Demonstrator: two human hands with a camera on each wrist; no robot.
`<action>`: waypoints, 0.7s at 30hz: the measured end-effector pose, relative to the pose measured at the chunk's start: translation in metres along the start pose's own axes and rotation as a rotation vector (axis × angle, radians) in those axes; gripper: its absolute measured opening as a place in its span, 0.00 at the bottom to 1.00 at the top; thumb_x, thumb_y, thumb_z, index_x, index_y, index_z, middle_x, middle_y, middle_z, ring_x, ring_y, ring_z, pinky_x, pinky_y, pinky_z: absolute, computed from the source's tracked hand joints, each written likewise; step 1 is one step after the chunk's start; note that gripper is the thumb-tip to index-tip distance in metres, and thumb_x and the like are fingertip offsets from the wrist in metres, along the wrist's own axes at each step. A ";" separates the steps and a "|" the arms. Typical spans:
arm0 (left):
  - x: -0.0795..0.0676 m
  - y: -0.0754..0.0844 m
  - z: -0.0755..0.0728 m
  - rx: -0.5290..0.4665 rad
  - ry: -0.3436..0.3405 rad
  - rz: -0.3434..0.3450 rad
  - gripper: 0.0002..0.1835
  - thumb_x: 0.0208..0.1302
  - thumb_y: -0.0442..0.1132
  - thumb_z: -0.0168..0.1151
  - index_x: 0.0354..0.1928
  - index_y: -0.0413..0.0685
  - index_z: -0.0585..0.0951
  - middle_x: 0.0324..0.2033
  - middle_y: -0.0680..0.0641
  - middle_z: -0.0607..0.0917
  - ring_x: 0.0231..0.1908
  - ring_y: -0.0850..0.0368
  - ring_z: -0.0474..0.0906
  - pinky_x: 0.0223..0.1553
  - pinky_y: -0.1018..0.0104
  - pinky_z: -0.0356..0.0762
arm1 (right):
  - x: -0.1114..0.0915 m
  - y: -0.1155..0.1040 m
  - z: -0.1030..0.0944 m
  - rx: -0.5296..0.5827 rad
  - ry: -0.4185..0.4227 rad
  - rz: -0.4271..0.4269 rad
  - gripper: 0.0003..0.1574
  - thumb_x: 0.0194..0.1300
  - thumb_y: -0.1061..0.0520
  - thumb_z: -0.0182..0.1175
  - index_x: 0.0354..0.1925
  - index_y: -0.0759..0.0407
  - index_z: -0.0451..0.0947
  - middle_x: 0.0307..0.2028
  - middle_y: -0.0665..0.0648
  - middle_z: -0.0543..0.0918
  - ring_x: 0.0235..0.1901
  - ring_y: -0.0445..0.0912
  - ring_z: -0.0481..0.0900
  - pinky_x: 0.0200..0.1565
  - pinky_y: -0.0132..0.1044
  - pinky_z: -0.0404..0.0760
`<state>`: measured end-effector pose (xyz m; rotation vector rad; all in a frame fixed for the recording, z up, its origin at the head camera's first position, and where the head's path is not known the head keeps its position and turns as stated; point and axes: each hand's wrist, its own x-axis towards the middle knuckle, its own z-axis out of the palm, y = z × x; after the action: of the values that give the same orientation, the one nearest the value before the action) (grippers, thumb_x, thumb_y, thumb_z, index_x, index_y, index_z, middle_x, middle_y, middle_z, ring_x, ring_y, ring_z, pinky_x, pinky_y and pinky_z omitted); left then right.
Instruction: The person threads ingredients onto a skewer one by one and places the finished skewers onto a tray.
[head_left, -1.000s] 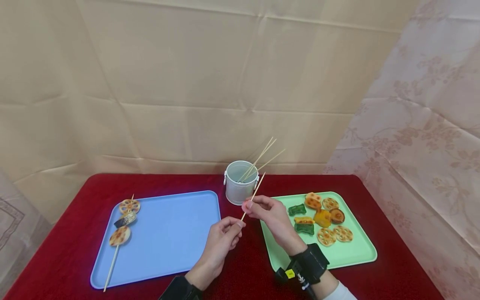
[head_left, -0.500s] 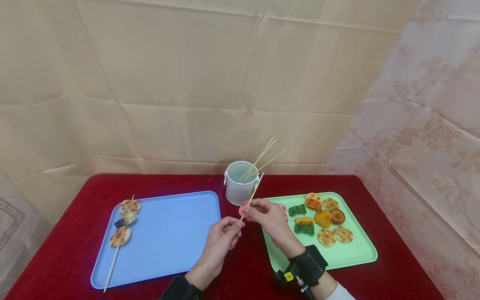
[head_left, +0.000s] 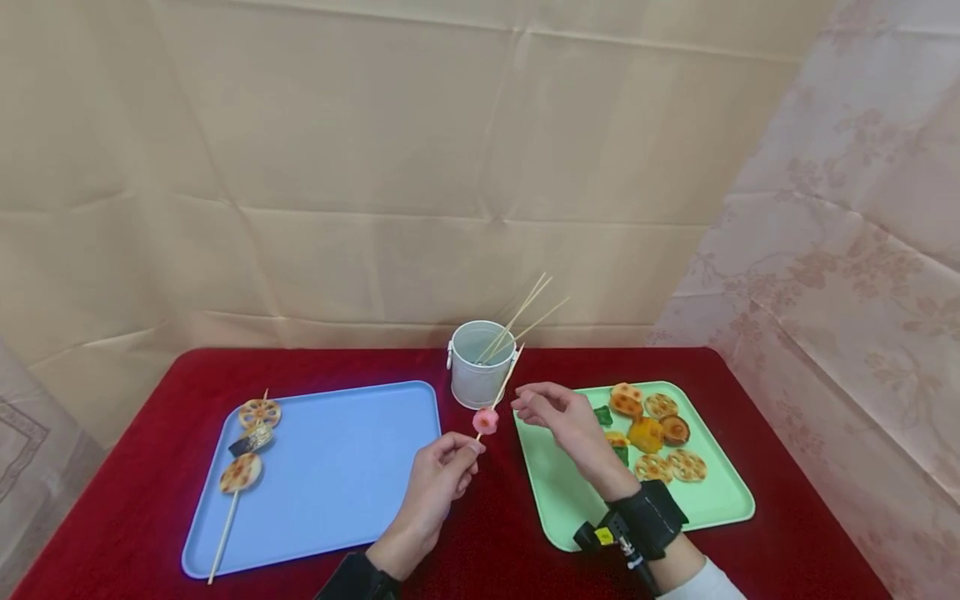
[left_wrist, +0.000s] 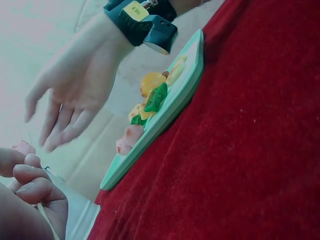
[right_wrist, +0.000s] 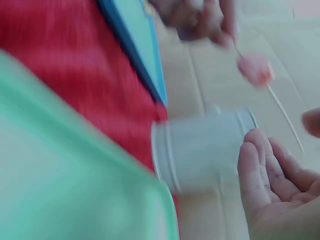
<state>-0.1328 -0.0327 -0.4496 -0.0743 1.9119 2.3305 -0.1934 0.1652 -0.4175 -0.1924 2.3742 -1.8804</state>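
Observation:
Near the table's middle my left hand point(head_left: 438, 483) pinches the lower end of a bamboo skewer point(head_left: 509, 375), which tilts up to the right. Threaded on it, just above the fingertips, is a pink round food piece point(head_left: 486, 421), clear in the right wrist view as a pink lump point(right_wrist: 256, 69). My right hand point(head_left: 572, 427) hovers over the left side of the green tray point(head_left: 558, 508), apart from the skewer. Nothing is in its fingers, which look loosely extended in the right wrist view. Pink pieces point(left_wrist: 130, 139) on that tray are hidden by this hand in the head view.
Toy-like lotus slices point(head_left: 686, 467), a mushroom cap point(head_left: 675, 431) and several other pieces lie on the green tray. A white bucket point(head_left: 478, 385) with several skewers stands at the back. On the blue tray point(head_left: 337, 475) at left lies a loaded skewer point(head_left: 223, 533).
My right hand has let go of the pink piece and moved right, away from the skewer. The piece stays on the skewer, now fully visible. My left hand is nearly still.

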 end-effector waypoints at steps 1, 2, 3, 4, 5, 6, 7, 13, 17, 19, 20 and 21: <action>0.000 0.000 -0.001 0.003 0.003 0.001 0.15 0.65 0.36 0.58 0.43 0.25 0.78 0.20 0.52 0.74 0.17 0.66 0.62 0.17 0.77 0.57 | 0.001 0.000 -0.007 -0.044 0.011 -0.016 0.26 0.65 0.44 0.61 0.50 0.63 0.80 0.40 0.64 0.84 0.38 0.59 0.81 0.33 0.39 0.81; 0.000 0.000 -0.001 0.009 0.006 0.003 0.15 0.65 0.36 0.58 0.43 0.25 0.78 0.20 0.52 0.74 0.16 0.66 0.62 0.17 0.77 0.57 | 0.002 0.001 -0.013 -0.078 0.015 -0.030 0.23 0.65 0.46 0.61 0.49 0.63 0.80 0.38 0.66 0.83 0.34 0.61 0.80 0.29 0.40 0.80; -0.001 0.000 -0.002 0.013 0.009 0.003 0.16 0.65 0.36 0.58 0.43 0.24 0.78 0.20 0.52 0.74 0.16 0.66 0.62 0.16 0.77 0.57 | 0.003 0.001 -0.019 -0.123 0.014 -0.047 0.21 0.66 0.48 0.60 0.47 0.63 0.80 0.36 0.67 0.83 0.31 0.62 0.80 0.26 0.41 0.78; -0.001 0.001 -0.003 0.016 0.011 0.003 0.15 0.65 0.35 0.58 0.43 0.24 0.78 0.20 0.52 0.74 0.16 0.66 0.62 0.17 0.77 0.57 | 0.004 0.002 -0.024 -0.176 0.013 -0.057 0.19 0.66 0.49 0.60 0.46 0.63 0.81 0.33 0.67 0.82 0.28 0.62 0.79 0.25 0.42 0.77; -0.001 0.001 -0.003 0.022 0.013 0.001 0.16 0.65 0.35 0.58 0.43 0.24 0.78 0.20 0.52 0.74 0.16 0.66 0.61 0.16 0.77 0.57 | 0.005 0.003 -0.029 -0.233 0.009 -0.079 0.17 0.67 0.51 0.60 0.45 0.63 0.81 0.32 0.67 0.82 0.26 0.61 0.79 0.26 0.42 0.77; -0.001 0.001 -0.004 0.027 0.013 0.002 0.16 0.65 0.36 0.58 0.43 0.24 0.78 0.20 0.52 0.74 0.16 0.66 0.61 0.16 0.77 0.57 | 0.005 0.004 -0.033 -0.289 0.008 -0.099 0.16 0.67 0.52 0.60 0.44 0.64 0.81 0.30 0.65 0.82 0.25 0.60 0.79 0.28 0.42 0.77; -0.002 0.001 -0.005 0.031 0.012 0.003 0.16 0.65 0.36 0.58 0.43 0.24 0.78 0.20 0.52 0.74 0.16 0.66 0.61 0.17 0.77 0.56 | 0.006 0.005 -0.037 -0.359 0.010 -0.115 0.14 0.67 0.53 0.60 0.43 0.63 0.81 0.28 0.63 0.82 0.24 0.57 0.79 0.31 0.41 0.77; -0.002 -0.001 -0.006 0.037 0.016 0.003 0.15 0.64 0.35 0.59 0.42 0.25 0.79 0.20 0.52 0.74 0.17 0.66 0.62 0.17 0.77 0.57 | 0.007 0.014 -0.049 -0.755 0.098 -0.199 0.08 0.62 0.53 0.63 0.37 0.55 0.84 0.28 0.47 0.83 0.28 0.42 0.76 0.33 0.38 0.73; -0.003 -0.002 -0.006 0.038 0.016 -0.003 0.15 0.65 0.36 0.59 0.43 0.25 0.79 0.20 0.52 0.74 0.17 0.66 0.63 0.17 0.76 0.58 | 0.007 0.021 -0.051 -0.905 0.082 -0.221 0.05 0.61 0.53 0.65 0.33 0.52 0.85 0.24 0.44 0.80 0.25 0.41 0.71 0.29 0.36 0.70; -0.003 -0.003 -0.006 0.044 0.014 -0.007 0.16 0.65 0.37 0.59 0.43 0.26 0.79 0.20 0.52 0.74 0.17 0.66 0.63 0.17 0.76 0.59 | 0.006 0.024 -0.052 -0.960 0.051 -0.220 0.04 0.60 0.52 0.66 0.30 0.51 0.84 0.21 0.42 0.77 0.22 0.40 0.69 0.27 0.36 0.68; -0.003 -0.003 -0.005 0.044 0.014 -0.008 0.16 0.65 0.37 0.59 0.43 0.26 0.79 0.20 0.52 0.74 0.17 0.66 0.63 0.18 0.76 0.59 | 0.005 0.025 -0.052 -0.978 0.033 -0.217 0.04 0.59 0.52 0.66 0.29 0.50 0.84 0.20 0.42 0.76 0.22 0.40 0.69 0.27 0.35 0.68; -0.003 -0.003 -0.005 0.045 0.012 -0.007 0.16 0.65 0.37 0.59 0.43 0.26 0.79 0.20 0.52 0.75 0.17 0.65 0.63 0.18 0.76 0.59 | 0.004 0.025 -0.052 -0.985 0.015 -0.211 0.05 0.59 0.52 0.67 0.29 0.50 0.83 0.19 0.41 0.76 0.21 0.39 0.69 0.26 0.35 0.68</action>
<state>-0.1299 -0.0371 -0.4535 -0.0914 1.9650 2.2864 -0.2070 0.2203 -0.4301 -0.5043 3.1516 -0.5809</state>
